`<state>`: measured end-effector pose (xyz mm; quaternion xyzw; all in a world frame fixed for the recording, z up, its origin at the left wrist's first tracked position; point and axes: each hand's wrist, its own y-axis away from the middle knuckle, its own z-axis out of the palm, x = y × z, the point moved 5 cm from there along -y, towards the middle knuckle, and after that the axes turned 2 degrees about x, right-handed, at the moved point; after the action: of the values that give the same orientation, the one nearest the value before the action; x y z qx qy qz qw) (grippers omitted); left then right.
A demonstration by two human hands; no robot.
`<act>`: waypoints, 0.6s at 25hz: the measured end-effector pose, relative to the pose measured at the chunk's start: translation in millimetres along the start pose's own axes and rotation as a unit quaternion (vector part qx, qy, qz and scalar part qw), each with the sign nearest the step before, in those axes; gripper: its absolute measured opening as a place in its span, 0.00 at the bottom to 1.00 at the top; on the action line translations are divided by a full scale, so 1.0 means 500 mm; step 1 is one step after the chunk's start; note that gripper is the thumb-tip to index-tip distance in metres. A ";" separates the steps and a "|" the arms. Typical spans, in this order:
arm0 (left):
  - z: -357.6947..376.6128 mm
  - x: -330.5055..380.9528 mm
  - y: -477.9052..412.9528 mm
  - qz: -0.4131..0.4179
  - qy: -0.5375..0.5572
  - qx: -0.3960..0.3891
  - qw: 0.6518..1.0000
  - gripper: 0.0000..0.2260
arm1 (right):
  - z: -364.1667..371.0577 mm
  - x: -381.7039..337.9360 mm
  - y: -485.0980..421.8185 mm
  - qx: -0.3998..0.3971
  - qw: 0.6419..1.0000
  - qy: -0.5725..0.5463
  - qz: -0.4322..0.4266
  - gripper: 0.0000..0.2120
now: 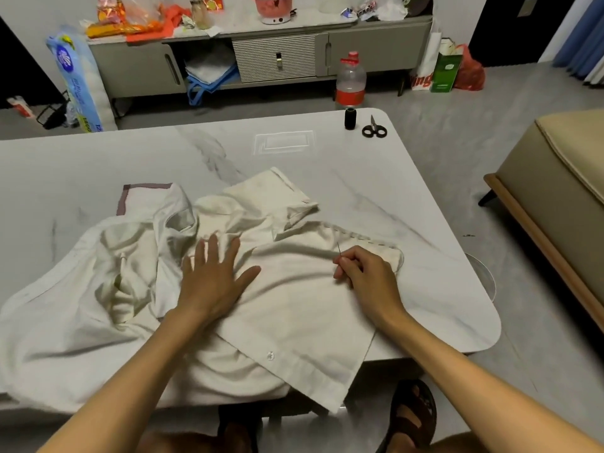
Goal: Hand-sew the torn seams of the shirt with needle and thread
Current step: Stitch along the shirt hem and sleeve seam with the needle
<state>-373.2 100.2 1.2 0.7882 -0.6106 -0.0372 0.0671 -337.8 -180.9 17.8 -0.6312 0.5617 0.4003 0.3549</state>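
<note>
Left hand presses shirt; right hand pinches needle.

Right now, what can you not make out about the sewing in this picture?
- Head view: the thread on the needle is too thin to see.
- Head view: the needle's lower end is hidden by the pinching fingers of the right hand.
- Head view: folds of the shirt and the flat left hand cover cloth, so remaining tears cannot be found.

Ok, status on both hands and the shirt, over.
Left hand flat on the shirt, fingers spread. Right hand pinching the needle beside the stitched seam. Scissors and spool far off, not obstructing.
</note>
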 end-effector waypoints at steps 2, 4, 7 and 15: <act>-0.010 -0.016 0.013 -0.025 -0.007 -0.023 0.999 0.36 | 0.003 -0.003 -0.010 -0.005 1.000 -0.008 -0.007 0.10; -0.016 -0.016 0.018 -0.048 -0.003 -0.041 0.998 0.37 | 0.006 -0.005 -0.012 -0.004 1.000 -0.026 -0.001 0.10; -0.019 -0.011 0.034 -0.082 -0.032 -0.074 0.993 0.39 | 0.005 -0.006 -0.010 -0.001 0.999 -0.033 0.006 0.10; -0.121 0.105 0.019 0.062 0.041 0.119 0.990 0.30 | 0.005 -0.014 -0.014 0.012 0.989 -0.144 0.039 0.09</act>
<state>-360.4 50.9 63.7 0.7518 -0.6554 0.0720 0.0002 -331.5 -174.6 23.2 -0.5402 0.5340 0.4937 0.4233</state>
